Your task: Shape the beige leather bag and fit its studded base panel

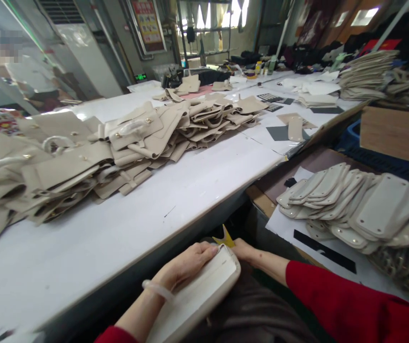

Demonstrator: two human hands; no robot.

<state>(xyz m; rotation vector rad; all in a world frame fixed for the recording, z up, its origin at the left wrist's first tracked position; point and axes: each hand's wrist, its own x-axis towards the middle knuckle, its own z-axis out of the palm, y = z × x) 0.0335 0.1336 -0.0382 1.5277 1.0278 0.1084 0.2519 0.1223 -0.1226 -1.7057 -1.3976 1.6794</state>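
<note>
My left hand (pixel 186 264) lies on top of a cream leather panel with rounded corners (pixel 204 286), fingers curled over its far edge, gripping it against my lap below the table edge. My right hand (pixel 245 250) reaches in from the right in a red sleeve and touches the panel's far corner; its fingers are mostly hidden behind the panel. A yellow tip of something (pixel 225 237) pokes up between the two hands. A pale bracelet sits on my left wrist.
A long white table (pixel 126 224) carries a big heap of beige bag pieces with handles (pixel 83 157). To the right, a stack of cream oval panels (pixel 358 205) rests on a lower surface, with metal chain (pixel 401 269) beside it. More stacks lie far back.
</note>
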